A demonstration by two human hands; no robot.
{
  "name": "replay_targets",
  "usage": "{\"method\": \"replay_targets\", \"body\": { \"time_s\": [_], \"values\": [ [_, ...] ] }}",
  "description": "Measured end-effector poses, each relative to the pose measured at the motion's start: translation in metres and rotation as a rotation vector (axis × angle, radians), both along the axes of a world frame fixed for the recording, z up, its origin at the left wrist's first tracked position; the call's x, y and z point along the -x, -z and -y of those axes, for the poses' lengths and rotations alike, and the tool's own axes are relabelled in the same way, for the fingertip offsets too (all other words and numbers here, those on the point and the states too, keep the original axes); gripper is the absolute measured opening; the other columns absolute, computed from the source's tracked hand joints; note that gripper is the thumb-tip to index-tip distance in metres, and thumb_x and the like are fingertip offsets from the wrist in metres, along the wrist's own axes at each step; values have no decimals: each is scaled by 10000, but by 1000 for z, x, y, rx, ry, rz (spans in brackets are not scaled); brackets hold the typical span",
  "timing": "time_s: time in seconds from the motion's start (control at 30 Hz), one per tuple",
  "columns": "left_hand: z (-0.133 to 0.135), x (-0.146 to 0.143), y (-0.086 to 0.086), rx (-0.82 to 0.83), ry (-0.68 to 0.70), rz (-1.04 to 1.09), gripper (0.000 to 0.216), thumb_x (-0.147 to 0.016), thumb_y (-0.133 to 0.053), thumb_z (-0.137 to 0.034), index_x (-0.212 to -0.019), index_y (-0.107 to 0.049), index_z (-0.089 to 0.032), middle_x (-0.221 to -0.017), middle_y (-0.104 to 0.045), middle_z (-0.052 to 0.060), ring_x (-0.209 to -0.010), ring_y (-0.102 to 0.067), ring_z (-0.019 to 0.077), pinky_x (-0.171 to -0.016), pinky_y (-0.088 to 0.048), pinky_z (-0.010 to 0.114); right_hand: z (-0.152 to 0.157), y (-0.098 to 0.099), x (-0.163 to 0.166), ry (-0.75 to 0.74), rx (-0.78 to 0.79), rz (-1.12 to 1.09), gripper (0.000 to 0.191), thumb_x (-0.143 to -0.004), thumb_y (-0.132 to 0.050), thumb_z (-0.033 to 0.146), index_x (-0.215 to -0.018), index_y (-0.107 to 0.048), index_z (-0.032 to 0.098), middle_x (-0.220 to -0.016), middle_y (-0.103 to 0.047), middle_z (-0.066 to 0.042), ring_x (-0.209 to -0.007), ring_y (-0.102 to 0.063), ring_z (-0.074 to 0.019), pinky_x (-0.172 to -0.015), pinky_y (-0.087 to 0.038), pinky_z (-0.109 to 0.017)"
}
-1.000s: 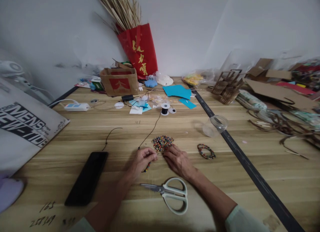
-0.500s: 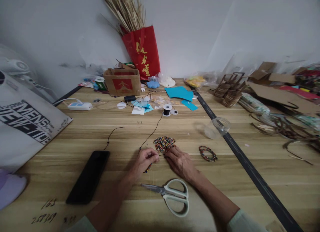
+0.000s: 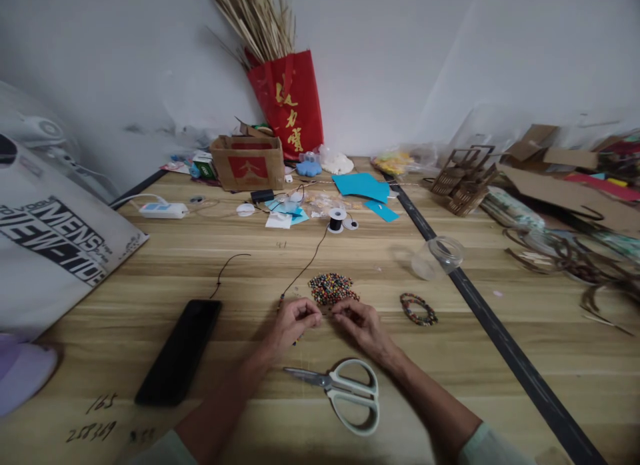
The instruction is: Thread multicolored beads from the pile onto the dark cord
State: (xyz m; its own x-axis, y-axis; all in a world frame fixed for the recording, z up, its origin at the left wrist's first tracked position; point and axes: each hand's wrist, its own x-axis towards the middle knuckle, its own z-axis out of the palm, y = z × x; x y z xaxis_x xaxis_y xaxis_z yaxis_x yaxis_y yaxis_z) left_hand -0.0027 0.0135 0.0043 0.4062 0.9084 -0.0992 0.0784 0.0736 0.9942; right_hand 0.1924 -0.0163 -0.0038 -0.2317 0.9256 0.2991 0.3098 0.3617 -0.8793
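My left hand (image 3: 298, 321) pinches a black cord (image 3: 311, 263) between thumb and fingertips. Some small coloured beads are strung on the cord, showing above and below that hand. Close to its fingertips, my right hand (image 3: 361, 321) has thumb and forefinger together; whatever is between them is too small to make out. A heap of loose multicoloured beads (image 3: 331, 287) lies just beyond both hands. The cord runs back to a white spool (image 3: 337, 219) wound with black. Scissors (image 3: 340, 390) with pale handles lie near my wrists, and a beaded bracelet (image 3: 418, 309) rests to the right.
A black phone (image 3: 179, 353) lies at left, with a short black cord behind it. A clear plastic container (image 3: 438, 257) stands beyond the bracelet. Farther back are blue paper (image 3: 361, 186), a brown paper bag (image 3: 249, 165), a red bag (image 3: 290, 108) and small baskets (image 3: 463, 181).
My right hand has lifted from the edge of the bead heap, its fingers drawn into a pinch facing the left hand. The left hand still holds the cord.
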Motion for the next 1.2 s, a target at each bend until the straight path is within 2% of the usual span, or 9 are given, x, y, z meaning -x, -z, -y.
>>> {"method": "replay_targets", "body": {
  "time_s": [0.17,0.4,0.77,1.2],
  "values": [
    [1,0,-4,11,-1,-25,193,-670,-695,-310,-655,-606,-139,-584,-553,-24,-547,-472,89,-509,-358,189,0,-1,5,-85,188,-205,277,-832,-616,433,-853,-632,158,-742,-646,-35,-661,-580,-143,-599,-465,-241],
    [2,0,-4,1,15,-32,156,-691,-660,-281,-668,-605,-137,-595,-543,-29,-563,-470,91,-538,-357,199,-1,1,5,-126,283,-253,293,-792,-656,443,-812,-634,152,-714,-605,-22,-634,-515,-122,-574,-407,-229],
    [-1,1,6,-127,76,-58,186,-716,-655,-299,-652,-611,-130,-621,-568,-2,-612,-505,113,-582,-382,212,-3,3,6,-114,301,-253,298,-777,-665,452,-788,-607,160,-694,-575,-9,-627,-497,-122,-577,-394,-230],
    [0,1,6,-168,93,-101,168,-728,-640,-283,-660,-630,-130,-625,-580,-2,-603,-502,113,-572,-369,210,-3,4,7,-100,308,-262,294,-773,-665,446,-776,-602,159,-681,-552,-1,-622,-479,-117,-575,-380,-228]
  ]
}}
